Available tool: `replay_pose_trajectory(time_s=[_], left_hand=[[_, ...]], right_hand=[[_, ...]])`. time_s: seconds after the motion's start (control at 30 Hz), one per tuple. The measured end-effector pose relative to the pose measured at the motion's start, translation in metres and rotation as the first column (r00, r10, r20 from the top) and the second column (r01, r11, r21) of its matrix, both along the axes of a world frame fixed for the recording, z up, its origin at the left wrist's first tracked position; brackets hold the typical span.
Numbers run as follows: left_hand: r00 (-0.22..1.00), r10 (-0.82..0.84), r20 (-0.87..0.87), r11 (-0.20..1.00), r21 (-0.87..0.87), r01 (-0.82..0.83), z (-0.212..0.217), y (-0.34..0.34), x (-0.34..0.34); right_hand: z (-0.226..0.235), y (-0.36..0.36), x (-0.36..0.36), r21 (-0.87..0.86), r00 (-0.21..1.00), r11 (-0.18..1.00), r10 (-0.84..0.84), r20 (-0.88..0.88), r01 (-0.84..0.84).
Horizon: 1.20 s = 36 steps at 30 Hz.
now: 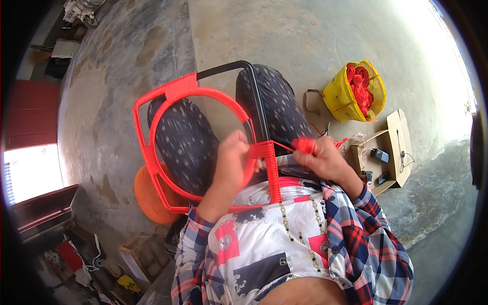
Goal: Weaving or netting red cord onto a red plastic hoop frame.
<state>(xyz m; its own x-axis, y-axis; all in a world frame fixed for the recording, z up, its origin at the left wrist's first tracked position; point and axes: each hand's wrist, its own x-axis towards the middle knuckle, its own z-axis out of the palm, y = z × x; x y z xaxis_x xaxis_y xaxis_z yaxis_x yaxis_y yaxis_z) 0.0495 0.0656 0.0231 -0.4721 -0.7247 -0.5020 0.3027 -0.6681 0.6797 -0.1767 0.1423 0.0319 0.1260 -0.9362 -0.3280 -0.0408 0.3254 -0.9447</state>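
Observation:
A metal frame point(152, 107) rests across my lap, a square outer bar with a ring inside it, mostly wrapped in red cord; its top right corner is still bare black. My left hand point(231, 160) grips the ring where it meets the frame's right bar. My right hand point(320, 155) is just to the right, pinching a small bundle of red cord point(305, 144). A taut strand runs from that bundle to the wrapped section of the right bar point(265, 150).
A yellow bag point(335, 99) full of red cord rolls stands on the concrete floor at the right. Beside it lies an open cardboard box point(399, 137) with small dark devices. An orange stool point(147, 195) is under my left leg. Clutter lies at the lower left.

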Motion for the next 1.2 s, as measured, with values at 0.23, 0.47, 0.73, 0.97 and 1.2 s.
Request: replay_pose_trajectory(time_s=[0.23,0.47,0.73,0.97,1.2], left_hand=[[0.996,0.031,-0.082,0.998,-0.045,-0.035,0.002,-0.002,-0.001],[0.994,-0.036,0.099,0.996,-0.081,0.045,0.014,-0.003,0.004],[0.978,-0.155,0.140,0.987,-0.016,0.158,0.020,0.003,0.015],[0.994,-0.103,0.039,0.989,0.108,0.099,0.017,0.001,0.008],[0.957,-0.104,0.269,0.994,-0.010,0.111,0.016,0.003,-0.005]], right_hand=[[-0.002,0.002,-0.004,-0.266,0.947,0.938,0.141,-0.288,-0.220],[0.014,-0.036,0.019,0.082,0.990,0.996,0.023,0.140,-0.035],[0.002,-0.041,0.043,0.162,0.808,0.978,0.013,0.590,-0.134],[-0.005,-0.044,0.039,0.159,0.803,0.970,0.054,0.593,-0.182],[-0.016,-0.041,0.041,0.144,0.760,0.978,0.022,0.649,-0.152]])
